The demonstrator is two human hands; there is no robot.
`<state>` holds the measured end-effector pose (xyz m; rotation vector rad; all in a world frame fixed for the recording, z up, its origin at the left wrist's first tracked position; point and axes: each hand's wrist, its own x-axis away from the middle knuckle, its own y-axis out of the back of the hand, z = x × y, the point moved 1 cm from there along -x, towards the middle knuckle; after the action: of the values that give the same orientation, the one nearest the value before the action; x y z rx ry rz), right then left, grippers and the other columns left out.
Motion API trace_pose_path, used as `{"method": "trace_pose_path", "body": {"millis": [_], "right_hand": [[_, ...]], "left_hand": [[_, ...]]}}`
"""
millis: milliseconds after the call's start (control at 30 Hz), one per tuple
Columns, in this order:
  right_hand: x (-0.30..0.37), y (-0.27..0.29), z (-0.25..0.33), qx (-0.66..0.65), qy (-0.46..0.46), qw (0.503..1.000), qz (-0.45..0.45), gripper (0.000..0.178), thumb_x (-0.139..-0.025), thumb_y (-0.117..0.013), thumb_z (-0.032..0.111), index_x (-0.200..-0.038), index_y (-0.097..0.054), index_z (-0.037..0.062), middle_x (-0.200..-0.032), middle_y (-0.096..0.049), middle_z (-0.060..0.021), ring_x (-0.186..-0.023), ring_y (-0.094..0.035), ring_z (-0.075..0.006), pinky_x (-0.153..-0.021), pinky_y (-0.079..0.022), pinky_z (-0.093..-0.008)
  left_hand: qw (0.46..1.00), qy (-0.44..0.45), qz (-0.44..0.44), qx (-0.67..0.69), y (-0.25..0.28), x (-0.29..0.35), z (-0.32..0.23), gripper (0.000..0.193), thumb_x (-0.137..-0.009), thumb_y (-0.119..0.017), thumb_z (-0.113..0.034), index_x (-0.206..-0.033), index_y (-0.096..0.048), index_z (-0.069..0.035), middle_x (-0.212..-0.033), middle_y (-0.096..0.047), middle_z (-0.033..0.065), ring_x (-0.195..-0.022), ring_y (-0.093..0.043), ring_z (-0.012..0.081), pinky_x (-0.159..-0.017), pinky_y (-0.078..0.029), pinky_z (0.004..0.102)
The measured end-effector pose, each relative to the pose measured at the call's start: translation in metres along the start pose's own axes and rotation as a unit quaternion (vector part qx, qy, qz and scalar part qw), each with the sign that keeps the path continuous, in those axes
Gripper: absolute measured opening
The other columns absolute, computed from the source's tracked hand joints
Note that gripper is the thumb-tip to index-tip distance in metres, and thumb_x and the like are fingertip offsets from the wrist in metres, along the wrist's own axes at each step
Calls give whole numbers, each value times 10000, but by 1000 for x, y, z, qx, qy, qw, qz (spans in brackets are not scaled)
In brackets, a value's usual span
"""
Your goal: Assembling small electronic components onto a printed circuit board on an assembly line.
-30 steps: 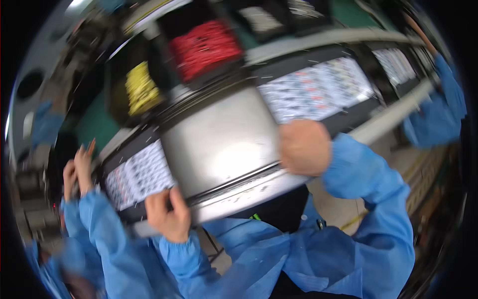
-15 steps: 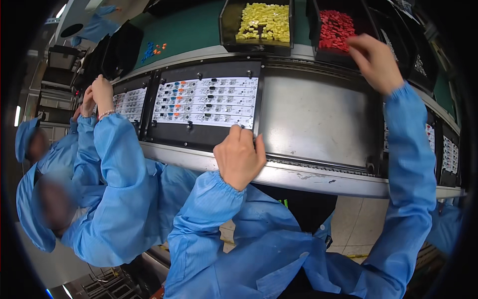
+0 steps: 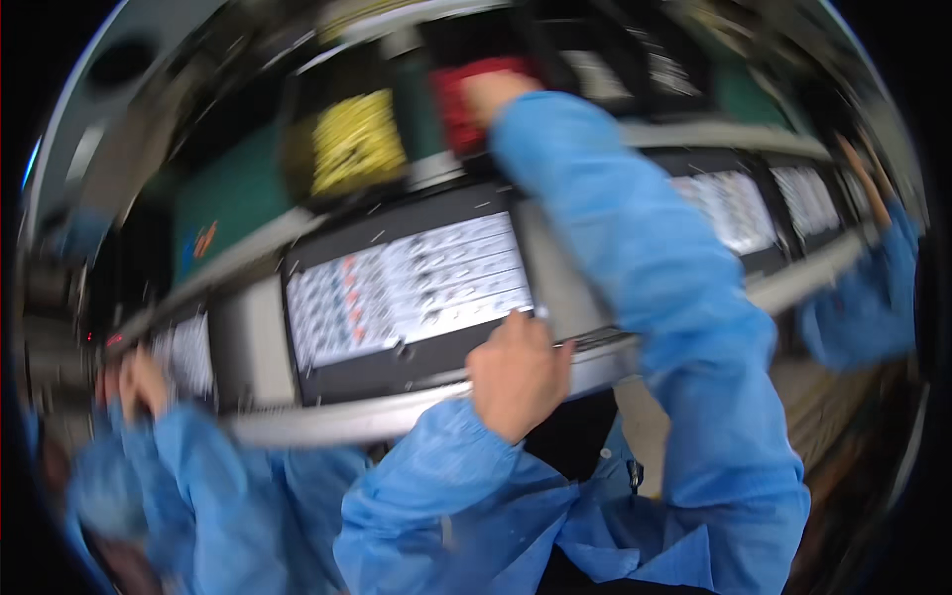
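My left hand is closed, its fingertips hooked at the near right corner of a black carrier. In that carrier lie several white circuit board strips, with a column of small orange parts on them. My right hand reaches into a black bin of small red parts; its fingers are smeared by motion and partly hidden. Just left of it stands a black bin with small yellow parts. My right forearm covers part of the metal track.
Further carriers with white boards sit along the track to the right. Other bins stand at the back. Loose blue and orange parts lie on the green surface. Co-workers' hands show at the left and right.
The view has swung and blurred. The carrier under my left hand has moved right, with a gap now between it and the carrier to its left. My right hand has gone into the red bin.
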<state>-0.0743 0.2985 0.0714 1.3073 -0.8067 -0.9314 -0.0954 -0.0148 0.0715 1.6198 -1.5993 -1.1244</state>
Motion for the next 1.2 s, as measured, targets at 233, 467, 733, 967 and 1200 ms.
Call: {"method": "trace_pose_path", "body": {"millis": [233, 467, 733, 967, 1200], "right_hand": [[49, -36, -12, -130, 84, 987, 49, 329, -933, -499, 226, -1190, -683, 135, -1251, -648, -132, -1165, -612, -297, -1080, -341, -536], [131, -6, -348, -102, -8, 991, -85, 191, -872, -567, 154, -970, -728, 123, -996, -720, -132, -1035, -672, -290, -1002, -433, -479], [130, 3, -389, -147, -47, 974, -168, 195, -760, -650, 120, -926, -747, 88, -953, -709, -174, -951, -678, -348, -839, -555, -462], [208, -40, -226, -314, 101, 918, -221, 215, -863, -659, 66, -1067, -712, 30, -994, -723, -137, -898, -695, -214, -813, -538, -312], [181, -141, -126, -458, 47, 888, -15, 270, -876, -646, -11, -1144, -671, -29, -1009, -670, -82, -941, -630, -139, -850, -502, -252]], "left_hand": [[960, 99, -261, -28, 44, -14, 4, 47, -876, -641, -42, -871, -661, 0, -762, -645, 108, -662, -603, 188, -630, -486, 306], [994, 73, 1, -76, -130, -256, -25, 268, -840, -652, -106, -1064, -692, 34, -933, -722, 163, -838, -697, 260, -770, -526, 349], [987, 96, 129, -29, -179, -352, -23, 456, -815, -696, -74, -1251, -598, 17, -1098, -697, 154, -963, -676, 286, -861, -520, 363], [987, 31, 85, -131, -156, -336, 93, 335, -865, -628, -158, -1170, -643, -19, -1113, -671, 209, -1074, -630, 349, -909, -492, 415], [985, 112, -32, -127, -128, -283, 180, 262, -787, -653, -73, -1038, -692, -8, -1077, -662, 265, -1072, -635, 378, -884, -532, 441]]}}
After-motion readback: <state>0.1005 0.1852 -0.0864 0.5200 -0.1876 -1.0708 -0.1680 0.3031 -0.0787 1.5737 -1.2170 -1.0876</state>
